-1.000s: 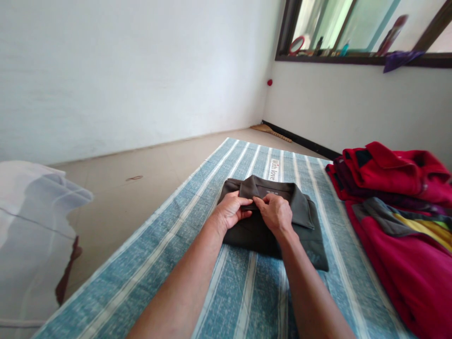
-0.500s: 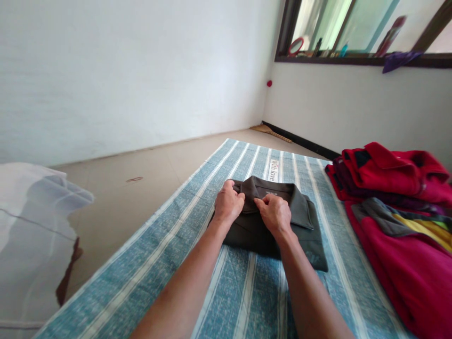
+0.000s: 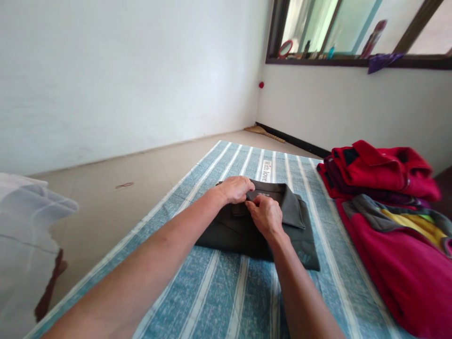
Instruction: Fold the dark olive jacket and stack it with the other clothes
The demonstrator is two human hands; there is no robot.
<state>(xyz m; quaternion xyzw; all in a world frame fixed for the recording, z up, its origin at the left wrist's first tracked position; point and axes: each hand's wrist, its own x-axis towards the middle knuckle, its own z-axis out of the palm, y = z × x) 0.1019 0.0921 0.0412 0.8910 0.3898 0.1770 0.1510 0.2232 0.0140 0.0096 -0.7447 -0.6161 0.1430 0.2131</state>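
Observation:
A folded dark olive polo shirt (image 3: 289, 233) lies on a blue and white striped mat (image 3: 226, 301) on the floor. My left hand (image 3: 235, 188) rests on the left side of the shirt's collar, fingers curled down onto the fabric. My right hand (image 3: 265, 215) is just beside it, pinching the collar near the neck label with thumb and fingers closed. Both forearms reach in from the bottom of the view.
A pile of red, maroon, grey and yellow clothes (image 3: 384, 188) lies on the mat's right side. A white cloth (image 3: 24, 235) sits on the tiled floor at left. A window sill (image 3: 339, 59) with small items runs along the right wall.
My left hand has slid from the shirt's left edge up onto the collar, next to my right hand. The view has shifted slightly to the right.

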